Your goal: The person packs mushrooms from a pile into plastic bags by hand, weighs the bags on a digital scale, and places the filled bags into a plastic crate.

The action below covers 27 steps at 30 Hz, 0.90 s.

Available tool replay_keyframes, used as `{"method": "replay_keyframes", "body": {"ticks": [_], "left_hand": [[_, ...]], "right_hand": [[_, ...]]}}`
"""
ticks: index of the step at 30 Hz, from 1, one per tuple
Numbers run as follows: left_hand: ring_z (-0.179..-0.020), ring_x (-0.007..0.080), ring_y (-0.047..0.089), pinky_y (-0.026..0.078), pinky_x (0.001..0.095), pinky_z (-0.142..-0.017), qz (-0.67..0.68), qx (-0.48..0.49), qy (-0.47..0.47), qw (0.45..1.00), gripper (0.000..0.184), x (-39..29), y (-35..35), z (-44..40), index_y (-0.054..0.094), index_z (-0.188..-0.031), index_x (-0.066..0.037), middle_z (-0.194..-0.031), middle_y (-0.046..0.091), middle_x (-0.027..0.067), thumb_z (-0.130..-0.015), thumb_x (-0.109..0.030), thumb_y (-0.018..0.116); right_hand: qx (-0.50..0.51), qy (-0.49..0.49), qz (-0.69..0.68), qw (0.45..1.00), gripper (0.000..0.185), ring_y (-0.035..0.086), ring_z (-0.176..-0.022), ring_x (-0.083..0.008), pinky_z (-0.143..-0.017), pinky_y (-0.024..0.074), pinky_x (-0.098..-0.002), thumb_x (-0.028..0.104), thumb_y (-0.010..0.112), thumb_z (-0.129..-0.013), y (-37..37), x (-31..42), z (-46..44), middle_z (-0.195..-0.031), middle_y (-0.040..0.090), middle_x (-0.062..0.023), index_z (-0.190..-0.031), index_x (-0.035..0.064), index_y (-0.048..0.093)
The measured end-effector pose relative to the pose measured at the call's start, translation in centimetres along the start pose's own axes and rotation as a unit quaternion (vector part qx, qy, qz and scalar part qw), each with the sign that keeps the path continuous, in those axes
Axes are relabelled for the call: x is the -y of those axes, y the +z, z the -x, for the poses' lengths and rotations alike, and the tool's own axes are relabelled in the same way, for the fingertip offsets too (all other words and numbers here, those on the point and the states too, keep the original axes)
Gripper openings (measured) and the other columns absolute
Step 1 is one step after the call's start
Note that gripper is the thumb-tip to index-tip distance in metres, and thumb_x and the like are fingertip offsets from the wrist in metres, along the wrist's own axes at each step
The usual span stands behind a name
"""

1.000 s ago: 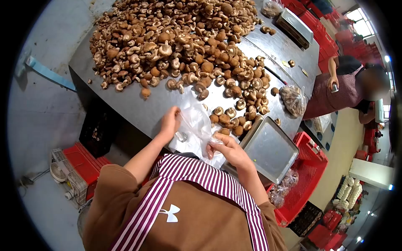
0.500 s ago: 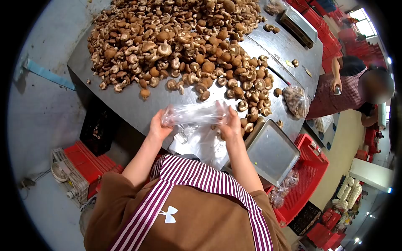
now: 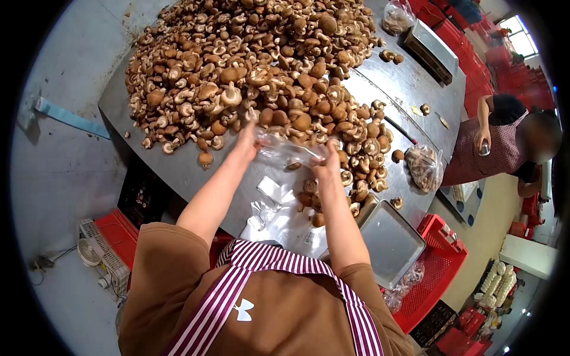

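A clear plastic bag [image 3: 285,151] is stretched between my two hands at the near edge of a large heap of brown mushrooms [image 3: 237,65]. My left hand [image 3: 248,142] grips its left end, close against the heap, slightly blurred. The right end is in the closed fingers of my right hand [image 3: 325,162]. Whether any mushrooms are inside the bag, I cannot tell. Below the hands, flat white plastic bags [image 3: 276,222] lie on the metal table [image 3: 190,178], and several mushrooms rest beside my right forearm.
To the right stand a metal tray [image 3: 389,243] and a red crate [image 3: 436,261] holding filled bags. A filled bag [image 3: 424,168] lies on the table's right side. A scale [image 3: 428,53] sits at the far right. Another person [image 3: 490,139] stands beyond the right edge.
Both hands have moved forward with the plastic bag, up to the heap's edge. More of the flat bags and some mushrooms now show below. The view has shifted slightly.
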State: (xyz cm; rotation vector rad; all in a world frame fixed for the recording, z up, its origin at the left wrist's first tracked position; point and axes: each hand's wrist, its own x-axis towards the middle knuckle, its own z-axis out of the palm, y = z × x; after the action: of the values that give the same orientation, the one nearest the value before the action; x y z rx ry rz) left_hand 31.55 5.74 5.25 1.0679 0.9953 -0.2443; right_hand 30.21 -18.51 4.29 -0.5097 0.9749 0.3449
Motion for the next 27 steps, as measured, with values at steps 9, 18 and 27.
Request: {"method": "replay_keyframes", "body": {"ticks": [9, 18, 27], "left_hand": [[-0.062, 0.0152, 0.054, 0.048, 0.0264, -0.056, 0.308, 0.04, 0.039, 0.95, 0.056, -2.2, -2.1, 0.6, 0.059, -0.114, -0.005, -0.092, 0.065, 0.0063, -0.091, -0.056, 0.062], [-0.101, 0.0151, 0.061, 0.05, 0.0343, -0.08, 0.077, 0.05, 0.0, 0.996, 0.056, -3.3, -1.3, 0.8, 0.054, -0.13, -0.009, -0.115, 0.061, 0.0019, -0.093, -0.051, 0.062], [-0.115, 0.0226, 0.059, 0.046, 0.036, -0.093, -0.135, 0.075, 0.123, 0.98, 0.075, -5.4, 1.9, -2.3, 0.048, -0.14, 0.003, -0.131, 0.058, 0.0139, -0.093, -0.055, 0.06]], "right_hand": [[0.084, -0.151, 0.325, 0.93, 0.091, 0.036, -0.136, -0.0361, -0.098, 0.0416, -0.0576, 0.061, 0.064, -0.087, 6.2, -1.1, -2.4, -0.154, 0.034, -0.0105, -0.154, 0.0126, 0.025], [0.068, -0.194, 0.443, 0.872, 0.071, 0.051, -0.125, -0.0316, -0.103, 0.041, -0.0434, 0.052, 0.066, -0.089, 7.6, 2.7, -1.9, -0.133, 0.056, -0.022, -0.136, 0.0021, 0.05], [0.057, -0.303, 0.587, 0.749, 0.078, 0.059, -0.118, -0.0382, -0.101, 0.0453, -0.0429, 0.055, 0.063, -0.086, 10.0, 1.9, -3.1, -0.123, 0.061, -0.0303, -0.135, -0.0053, 0.052]]}}
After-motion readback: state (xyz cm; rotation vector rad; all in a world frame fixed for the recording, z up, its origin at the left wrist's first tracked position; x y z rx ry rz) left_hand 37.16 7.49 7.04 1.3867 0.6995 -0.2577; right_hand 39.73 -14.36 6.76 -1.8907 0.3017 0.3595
